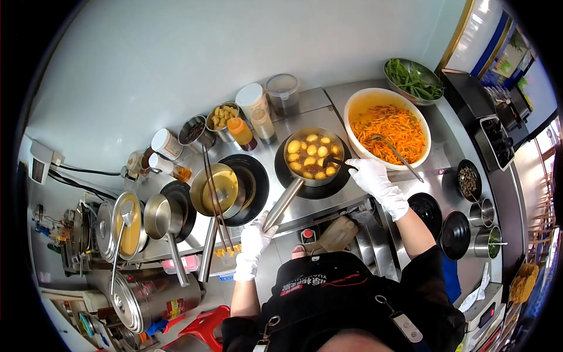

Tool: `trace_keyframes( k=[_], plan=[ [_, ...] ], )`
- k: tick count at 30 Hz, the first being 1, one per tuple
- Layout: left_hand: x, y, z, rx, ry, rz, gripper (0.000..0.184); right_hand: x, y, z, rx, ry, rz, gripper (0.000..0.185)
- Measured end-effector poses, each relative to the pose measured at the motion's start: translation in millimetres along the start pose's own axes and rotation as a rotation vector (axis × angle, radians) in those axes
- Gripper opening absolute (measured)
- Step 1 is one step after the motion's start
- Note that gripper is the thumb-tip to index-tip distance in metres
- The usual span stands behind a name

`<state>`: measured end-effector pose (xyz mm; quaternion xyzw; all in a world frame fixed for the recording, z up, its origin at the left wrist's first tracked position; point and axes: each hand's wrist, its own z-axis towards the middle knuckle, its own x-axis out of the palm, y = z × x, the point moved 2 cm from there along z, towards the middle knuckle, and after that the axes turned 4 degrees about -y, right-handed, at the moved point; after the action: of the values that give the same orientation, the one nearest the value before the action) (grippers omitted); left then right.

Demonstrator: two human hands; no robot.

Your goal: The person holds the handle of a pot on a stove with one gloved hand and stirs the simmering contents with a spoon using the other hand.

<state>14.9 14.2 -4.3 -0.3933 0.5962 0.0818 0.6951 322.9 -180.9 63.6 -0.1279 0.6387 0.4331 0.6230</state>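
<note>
A steel saucepan (285, 202) holds several peeled eggs (311, 150) in brown liquid, on a round black hob. My left hand (255, 239), in a white glove, is closed around the end of its long handle. My right hand (369, 177), also gloved, grips the black handle of a utensil (335, 161). That utensil reaches over the pan's right rim into the liquid, and its head is hidden among the eggs. Left of it, a second saucepan (201, 198) with yellowish liquid has long chopsticks (216, 202) lying across it.
A white bowl (352, 111) of shredded carrot with a metal spoon stands right. Behind it is a bowl of green vegetables (413, 79). Sauce bottles (242, 135) and tubs line the wall. Another saucepan (157, 216) and a steel pot (132, 302) are left; black bowls (455, 234) sit right.
</note>
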Motion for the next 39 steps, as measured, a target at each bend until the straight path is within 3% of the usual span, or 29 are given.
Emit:
trace_keyframes(
  k=[9,16,26,39],
  plan=[
    [0,1,-1,-0.032,0.017,-0.008,0.062,-6,0,6,-0.026,0.114,-0.221,0.021],
    [2,4,-1,-0.010,-0.015,-0.011,0.062,24,-8,20,0.013,0.229,-0.216,0.026],
    [-1,1,0,-0.024,0.014,-0.001,0.063,41,-1,20,0.230,0.404,0.153,0.030],
    [-6,-2,1,-0.037,0.041,-0.042,0.063,85,11,-11,0.270,0.227,0.456,0.031]
  ],
)
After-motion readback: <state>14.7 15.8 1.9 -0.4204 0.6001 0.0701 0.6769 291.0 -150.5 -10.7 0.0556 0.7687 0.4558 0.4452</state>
